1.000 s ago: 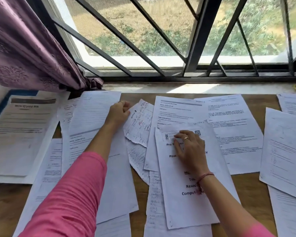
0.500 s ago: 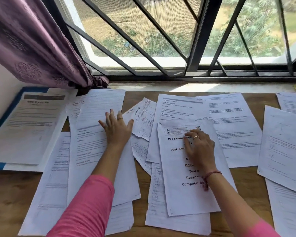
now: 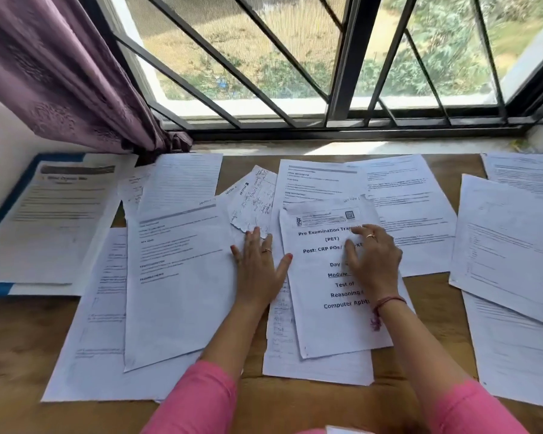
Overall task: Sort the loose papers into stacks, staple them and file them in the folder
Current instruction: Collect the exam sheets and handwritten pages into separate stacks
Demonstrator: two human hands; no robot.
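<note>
Wooden desk [image 3: 433, 302]; cover sheet [image 3: 323, 324] lengthwise, near-upright

A wooden desk [image 3: 19, 346] stands against a window sill, its brown top showing at the near edge and between the sheets. Loose papers [image 3: 182, 277] lie spread across it, many overlapping. At the far left a blue folder [image 3: 0, 288] lies flat with printed sheets on it. A torn handwritten scrap [image 3: 257, 198] lies near the middle. Beside it a printed cover page [image 3: 323, 324] headed "Pre Examination" rests on other sheets. More pages [image 3: 508, 245] overlap at the right edge.
</note>
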